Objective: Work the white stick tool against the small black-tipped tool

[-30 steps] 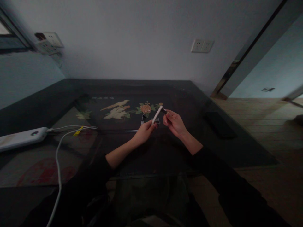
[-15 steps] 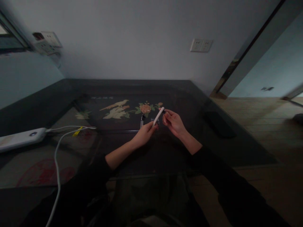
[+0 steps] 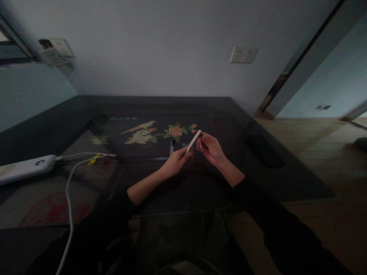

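Over at frame left, a white device (image 3: 28, 169) is lying near a curving cable (image 3: 69, 204); upper right, wall sockets (image 3: 238, 55) are showing; at right, a dark slab (image 3: 266, 151) is resting.

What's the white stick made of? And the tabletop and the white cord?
White stick: probably smooth plastic, evenly pale and rounded, though painted metal is possible.
Tabletop: likely shiny glass, as it shows reflections; lacquer could look similar.
White cord: probably rubbery plastic, since it bends in smooth curves.
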`<state>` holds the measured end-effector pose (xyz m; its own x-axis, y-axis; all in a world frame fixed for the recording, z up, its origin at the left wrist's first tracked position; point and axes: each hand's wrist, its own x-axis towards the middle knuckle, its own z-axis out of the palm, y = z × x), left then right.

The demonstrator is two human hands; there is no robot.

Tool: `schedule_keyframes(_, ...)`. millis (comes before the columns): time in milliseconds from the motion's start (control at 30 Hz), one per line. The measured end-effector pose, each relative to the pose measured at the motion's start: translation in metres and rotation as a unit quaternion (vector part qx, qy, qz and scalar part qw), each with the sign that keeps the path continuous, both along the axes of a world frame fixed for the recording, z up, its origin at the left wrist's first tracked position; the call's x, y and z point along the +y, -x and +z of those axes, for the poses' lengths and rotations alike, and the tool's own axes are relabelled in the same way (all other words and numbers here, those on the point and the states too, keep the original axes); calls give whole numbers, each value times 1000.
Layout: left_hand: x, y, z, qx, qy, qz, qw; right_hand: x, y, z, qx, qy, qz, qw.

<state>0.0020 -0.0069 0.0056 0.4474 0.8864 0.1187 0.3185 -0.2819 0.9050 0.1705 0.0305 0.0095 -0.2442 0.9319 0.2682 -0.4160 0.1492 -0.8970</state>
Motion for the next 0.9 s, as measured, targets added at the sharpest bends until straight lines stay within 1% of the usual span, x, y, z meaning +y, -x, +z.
schedule_keyframes(433,8,3,-2,1,-14,65,998,2,-1,-2,1,-6,5,1000)
schedule_keyframes(700,7,3,-4,-2,-12,65,998,3,1,-3,-5,-5,7,1000)
schedule_keyframes(900,8,3,-8,-5,-7,37,999,3,1,-4,-5,0,7,1000)
